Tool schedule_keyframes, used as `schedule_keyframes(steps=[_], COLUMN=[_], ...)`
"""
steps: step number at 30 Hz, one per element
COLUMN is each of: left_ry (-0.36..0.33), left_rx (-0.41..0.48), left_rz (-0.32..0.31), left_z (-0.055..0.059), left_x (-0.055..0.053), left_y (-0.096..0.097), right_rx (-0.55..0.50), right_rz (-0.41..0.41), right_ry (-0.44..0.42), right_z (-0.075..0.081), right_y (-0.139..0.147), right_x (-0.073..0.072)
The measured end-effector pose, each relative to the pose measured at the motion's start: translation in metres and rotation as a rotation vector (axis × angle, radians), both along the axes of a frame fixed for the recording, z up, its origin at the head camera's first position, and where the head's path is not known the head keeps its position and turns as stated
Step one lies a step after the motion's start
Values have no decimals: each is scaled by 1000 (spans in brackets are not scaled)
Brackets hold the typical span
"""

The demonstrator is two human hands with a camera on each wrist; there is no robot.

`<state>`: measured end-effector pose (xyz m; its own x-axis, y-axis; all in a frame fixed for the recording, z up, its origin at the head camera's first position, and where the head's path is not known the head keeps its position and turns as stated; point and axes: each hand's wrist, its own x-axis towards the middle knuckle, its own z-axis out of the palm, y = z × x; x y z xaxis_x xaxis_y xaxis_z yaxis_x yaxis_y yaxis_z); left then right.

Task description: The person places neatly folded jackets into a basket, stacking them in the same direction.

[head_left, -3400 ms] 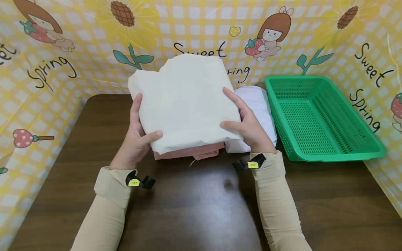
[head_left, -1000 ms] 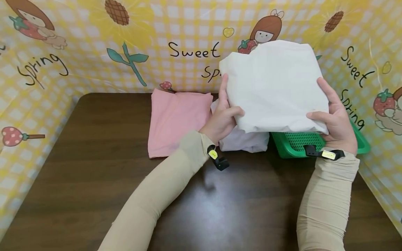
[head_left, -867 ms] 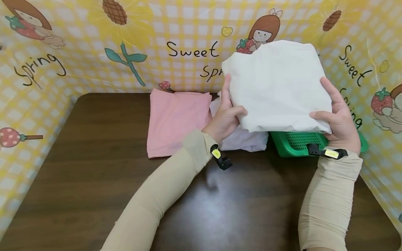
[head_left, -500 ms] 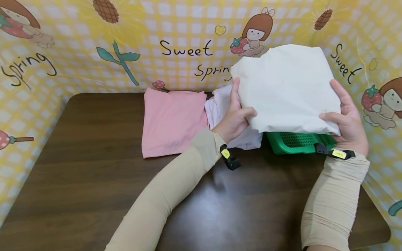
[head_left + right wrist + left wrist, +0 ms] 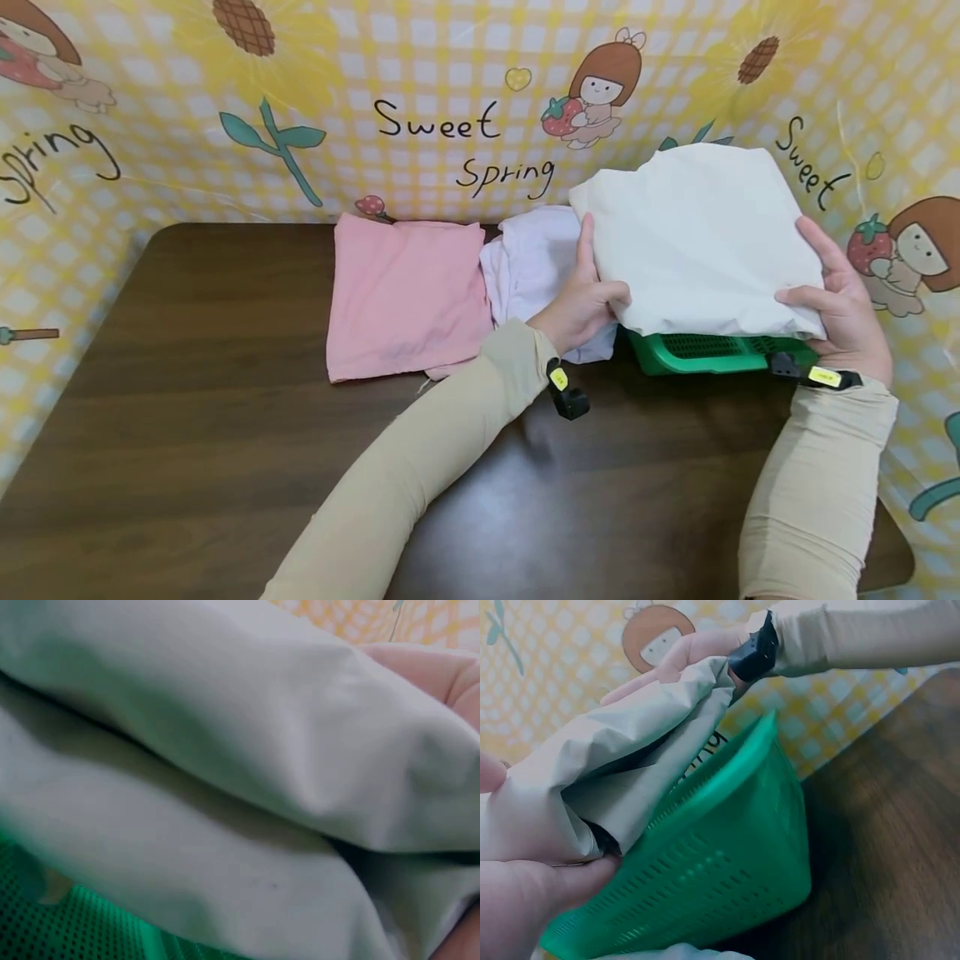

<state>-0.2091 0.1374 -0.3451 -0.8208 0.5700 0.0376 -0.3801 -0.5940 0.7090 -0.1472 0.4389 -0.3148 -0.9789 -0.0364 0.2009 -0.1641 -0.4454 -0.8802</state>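
Observation:
A folded white cloth (image 5: pixel 705 242), its exact kind not shown, is held flat above the green plastic basket (image 5: pixel 697 357). My left hand (image 5: pixel 581 304) grips its left edge, thumb on top and fingers reaching along the side and under. On the opposite edge my right hand (image 5: pixel 843 304) holds it the same way. Most of the basket is hidden beneath the cloth in the head view; the left wrist view shows the basket's perforated wall (image 5: pixel 705 877) just below the folded layers. Folds of the cloth (image 5: pixel 225 757) fill the right wrist view.
A folded pink cloth (image 5: pixel 408 300) lies on the brown wooden table (image 5: pixel 225 400). Between it and the basket lies a pale lilac-white folded cloth (image 5: pixel 532 250), partly behind my left arm. A yellow checked printed sheet (image 5: pixel 427 50) hangs behind and at both sides.
Both hands have carried the white cloth from above the pink cloth rightward to over the basket. In the last half second it has come down slightly. The view has turned a little right.

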Motion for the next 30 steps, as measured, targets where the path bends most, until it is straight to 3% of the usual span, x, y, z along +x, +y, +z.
schedule_keyframes(steps=[7,12,19,26,30], left_ry=[-21,15,86,42,89], left_rx=[-80,-139,-293,-228,-216], left_rz=[-7,-1,8,-2,-7], left_z=[-2,1,2,-2,-2], left_x=[-4,-7,-12,-15,-13], left_y=[13,22,29,33,37], right_rx=[24,68,25,1,-35], right_rz=[-13,-61,-95,-138,-190], right_ry=[-11,-32,-32,2,39], right_z=[-5,-3,-1,1,2], right_y=[14,24,35,35,34], right_x=[-2,-8,-15,-14,-9])
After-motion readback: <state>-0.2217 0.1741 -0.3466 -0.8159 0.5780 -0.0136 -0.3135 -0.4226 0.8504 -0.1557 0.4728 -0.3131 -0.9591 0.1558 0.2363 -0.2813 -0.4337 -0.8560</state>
